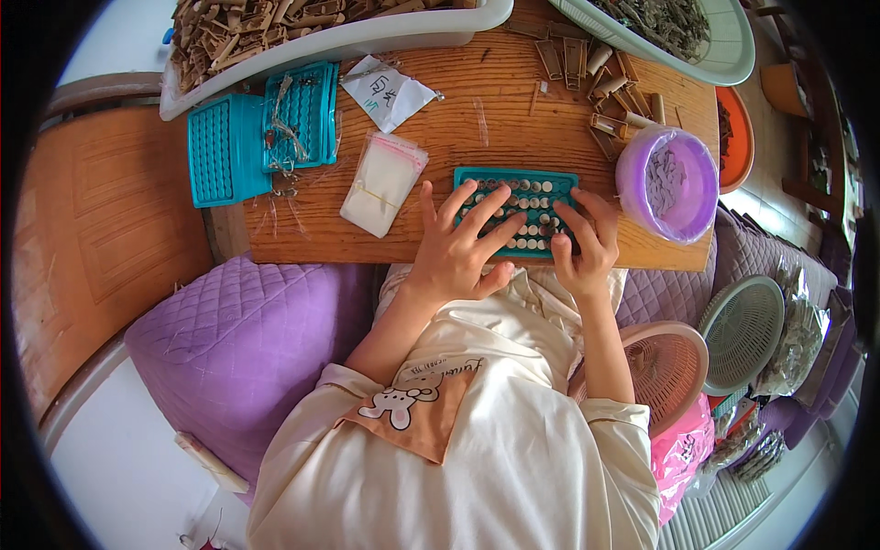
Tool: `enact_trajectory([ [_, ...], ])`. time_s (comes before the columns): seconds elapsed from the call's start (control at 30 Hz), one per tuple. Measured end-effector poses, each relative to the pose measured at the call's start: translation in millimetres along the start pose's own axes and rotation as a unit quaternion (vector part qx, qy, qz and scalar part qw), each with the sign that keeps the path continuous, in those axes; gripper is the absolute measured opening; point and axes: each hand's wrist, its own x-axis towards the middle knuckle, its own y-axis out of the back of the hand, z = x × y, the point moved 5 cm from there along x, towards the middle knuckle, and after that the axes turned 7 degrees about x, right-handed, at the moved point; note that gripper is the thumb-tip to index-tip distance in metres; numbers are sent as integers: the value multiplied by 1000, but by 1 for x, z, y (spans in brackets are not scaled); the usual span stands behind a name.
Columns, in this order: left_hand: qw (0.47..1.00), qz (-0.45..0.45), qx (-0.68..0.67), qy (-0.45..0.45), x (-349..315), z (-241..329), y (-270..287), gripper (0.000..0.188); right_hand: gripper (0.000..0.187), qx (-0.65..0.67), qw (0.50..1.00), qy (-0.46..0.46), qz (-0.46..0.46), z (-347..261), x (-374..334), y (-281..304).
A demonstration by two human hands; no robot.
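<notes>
A teal tray (516, 177) lies near the front edge of the wooden table, with rows of small round silvery discs (530, 244) in its pockets. My left hand (458, 247) is spread over the tray's left part, its fingertips on or just above the discs; contact cannot be told exactly. At the tray's right end, my right hand (591, 238) has its fingers apart, with the fingertips at the edge and the nearest discs. Neither hand holds anything visible. My fingers hide some of the pockets.
Left of the tray lie clear plastic bags (383, 183), a paper note (388, 94) and teal trays (225, 151) with wires. A purple bucket (701, 183) stands at right, beside brown pieces (632, 96). Large white tubs (367, 41) line the back. Baskets (665, 367) sit lower right.
</notes>
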Motion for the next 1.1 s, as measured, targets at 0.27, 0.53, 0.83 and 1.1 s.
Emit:
enact_trajectory([
  [0.27, 1000, -1, -1, -10, 1, 1, -1, 40, 21, -3, 997, 70, -17, -7, 1, 2],
  [0.53, 1000, 3, -12, 0, 0, -3, -1, 39, 21, -38, 994, 90, -54, -11, 2, -2],
  [0.83, 997, 64, -13, -37, -10, -11, 9, 40, 25, -55, 989, 90, -107, -11, 2, -5],
  [1.1, 997, 68, -1, 24, -12, -22, 13, 41, 29, -76, 979, 96, -162, -15, 5, -9],
])
